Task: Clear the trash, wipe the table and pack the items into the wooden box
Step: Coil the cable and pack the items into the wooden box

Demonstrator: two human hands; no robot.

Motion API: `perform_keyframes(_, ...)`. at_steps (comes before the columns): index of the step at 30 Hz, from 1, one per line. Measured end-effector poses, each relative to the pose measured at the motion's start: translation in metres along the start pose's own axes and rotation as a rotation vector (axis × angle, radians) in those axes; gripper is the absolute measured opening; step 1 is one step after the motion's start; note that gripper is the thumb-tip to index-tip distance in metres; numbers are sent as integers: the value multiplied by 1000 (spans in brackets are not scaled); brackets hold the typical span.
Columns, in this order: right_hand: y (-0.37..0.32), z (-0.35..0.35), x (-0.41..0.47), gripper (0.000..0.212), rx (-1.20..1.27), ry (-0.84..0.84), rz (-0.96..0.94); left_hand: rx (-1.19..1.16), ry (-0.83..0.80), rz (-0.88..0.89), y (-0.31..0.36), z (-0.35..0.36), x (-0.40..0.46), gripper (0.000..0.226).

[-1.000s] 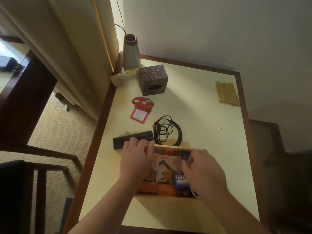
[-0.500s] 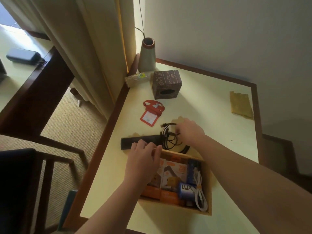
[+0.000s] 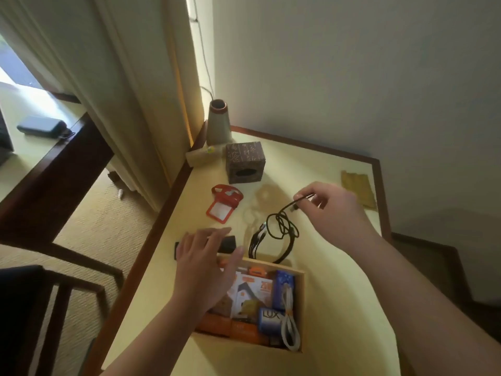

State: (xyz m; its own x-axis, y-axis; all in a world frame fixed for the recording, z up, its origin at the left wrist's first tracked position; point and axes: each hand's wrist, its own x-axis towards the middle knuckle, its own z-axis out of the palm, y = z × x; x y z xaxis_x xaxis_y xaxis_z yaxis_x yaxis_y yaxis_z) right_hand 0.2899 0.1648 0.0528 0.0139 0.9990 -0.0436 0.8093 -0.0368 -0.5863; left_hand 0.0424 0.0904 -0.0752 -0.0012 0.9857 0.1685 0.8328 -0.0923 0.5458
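Since half a second ago the right hand [image 3: 329, 210] has lifted one end of the black cable [image 3: 282, 226], pinched between fingertips, its limp, light tangle trailing beside the box [image 3: 299, 275], best gathered by its loops, while the left hand [image 3: 204, 263] hovers flat, holding nothing.

Wooden box [image 3: 297, 308] packed, black cable [image 3: 280, 226] lifted.
The open box holds orange cartons, a blue LUX soap and a coiled white cable; the tangled black cable hangs by one end just beyond it.
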Motion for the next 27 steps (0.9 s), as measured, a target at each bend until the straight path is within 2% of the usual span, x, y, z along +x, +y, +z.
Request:
perform_keyframes(2, -13, -35, -11, 7, 80, 65, -30, -90, -32, 50, 37, -12, 14, 72)
perform_keyframes(5, -38, -87, -23, 8, 191, 156, -105, -250, -211, 34, 100, -25, 43, 98)
perform_keyframes(7, -54, -125, -29, 8, 263, 242, -157, -290, -285, 41, 136, -32, 59, 84)
perform_keyframes(10, -71, -182, -38, 8, 349, 382, -192, -380, -245, 105, 174, -46, 72, 21)
perform_keyframes(11, -74, -200, -42, 9, 373, 420, -193, -428, -211, 119, 184, -53, 74, 9)
perform_keyframes(13, -79, -230, -51, 13, 425, 470, -170, -527, -165, 157, 201, -73, 80, 9)
perform_keyframes(14, -81, -241, -54, 14, 464, 479, -149, -580, -197, 176, 210, -83, 83, 14)
perform_keyframes(17, -98, -264, -70, 14, 584, 472, -103, -570, -439, 270, 243, -111, 82, 56)
perform_keyframes(18, -105, -271, -74, 14, 601, 468, -102, -514, -473, 310, 254, -114, 80, 57)
perform_keyframes(19, -114, -278, -80, 16, 615, 477, -102, -453, -482, 347, 260, -113, 80, 47)
perform_keyframes(21, -130, -298, -90, 17, 650, 533, -99, -413, -458, 360, 270, -114, 79, 31)
perform_keyframes(25, -133, -351, -108, 12, 668, 749, -24, -566, -343, 263, 259, -137, 78, 47)
perform_keyframes(27, -111, -363, -109, 24, 449, 803, 60, -630, -288, 218, 249, -160, 81, 49)
